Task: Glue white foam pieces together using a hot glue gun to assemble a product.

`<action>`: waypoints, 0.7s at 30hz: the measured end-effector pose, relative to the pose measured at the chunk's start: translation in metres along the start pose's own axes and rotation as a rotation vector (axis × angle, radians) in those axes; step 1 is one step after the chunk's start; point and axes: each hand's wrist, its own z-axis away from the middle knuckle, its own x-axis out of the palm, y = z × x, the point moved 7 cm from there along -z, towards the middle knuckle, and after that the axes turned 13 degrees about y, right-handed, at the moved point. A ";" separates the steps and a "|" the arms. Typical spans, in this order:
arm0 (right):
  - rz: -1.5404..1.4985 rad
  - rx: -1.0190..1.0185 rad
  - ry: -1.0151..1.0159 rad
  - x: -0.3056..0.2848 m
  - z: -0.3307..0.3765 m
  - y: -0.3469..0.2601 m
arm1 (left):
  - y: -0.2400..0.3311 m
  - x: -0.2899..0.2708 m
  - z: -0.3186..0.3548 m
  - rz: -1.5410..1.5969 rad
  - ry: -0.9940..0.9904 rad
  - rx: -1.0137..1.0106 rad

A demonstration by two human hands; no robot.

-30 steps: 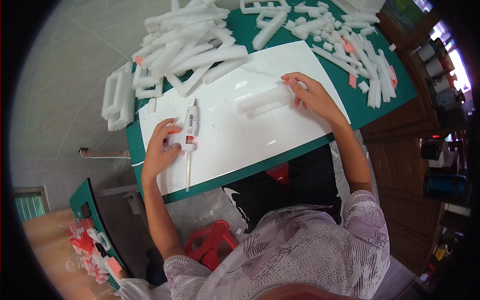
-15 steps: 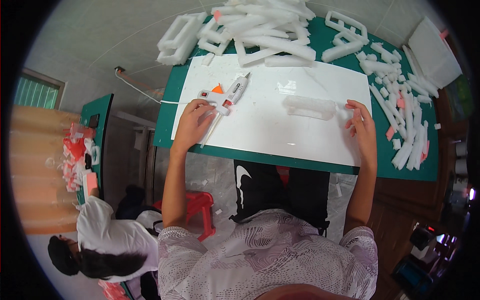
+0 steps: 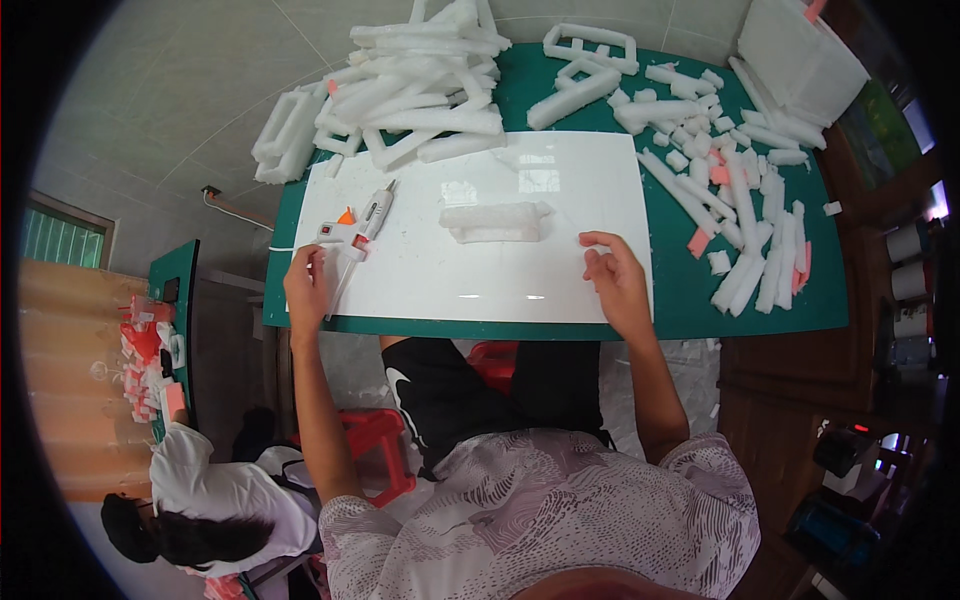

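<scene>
A glue gun (image 3: 372, 218), white with an orange part beside it, lies on the left of the white board (image 3: 480, 290). A translucent stick (image 3: 343, 283) extends from its rear toward the near edge. My left hand (image 3: 307, 285) is beside the gun's handle, fingers loosely bent; it does not appear to grip the gun. Mid-board rests a white foam piece (image 3: 493, 222), long and blocky. To its right, my right hand (image 3: 617, 280) hovers over or rests on the board, its bent fingers apart and nothing between them.
White foam frames and strips (image 3: 430, 95) are heaped at the back left of the green table (image 3: 560, 328). Loose foam strips and chunks (image 3: 745, 205), some pink, cover the right side, near a white foam box (image 3: 800, 65). A co-worker (image 3: 230, 500) sits at lower left; red stool (image 3: 375, 450) nearby.
My view has shifted, so the table's contents appear farther left. My left hand has drawn slightly away from the glue gun's handle. My right hand stays beside the foam piece.
</scene>
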 end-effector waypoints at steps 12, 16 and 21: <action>0.068 -0.086 0.060 0.002 0.003 0.000 | 0.077 0.019 0.006 0.301 -0.004 -0.127; 0.086 -0.060 0.098 0.002 0.003 0.001 | 0.096 0.052 0.001 0.354 -0.071 -0.084; 0.136 -0.095 0.112 0.011 -0.009 -0.016 | 0.118 0.090 -0.005 0.384 -0.151 -0.046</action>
